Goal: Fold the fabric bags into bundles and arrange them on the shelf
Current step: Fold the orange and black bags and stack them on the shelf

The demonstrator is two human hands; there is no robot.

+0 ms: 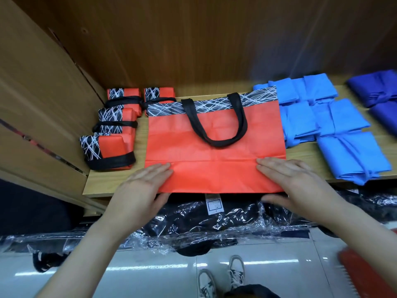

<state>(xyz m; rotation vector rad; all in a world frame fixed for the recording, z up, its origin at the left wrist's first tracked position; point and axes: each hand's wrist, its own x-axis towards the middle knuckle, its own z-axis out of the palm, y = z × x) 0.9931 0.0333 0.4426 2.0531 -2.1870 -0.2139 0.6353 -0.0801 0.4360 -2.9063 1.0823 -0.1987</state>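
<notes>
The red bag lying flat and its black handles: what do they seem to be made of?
Red bag: probably non-woven synthetic fabric, matte, since it keeps sharp, paper-like creases. Black handles: likely woven webbing strap, thicker, with a faint sheen.

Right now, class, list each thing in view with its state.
Red fabric bag with black handles: unfolded, flat on wooden shelf.
Red patterned bundles: folded, strapped.
Light blue bundles: folded.
Dark blue bundles: folded.
Left hand: fingers flat on bag.
Right hand: fingers flat on bag.
</notes>
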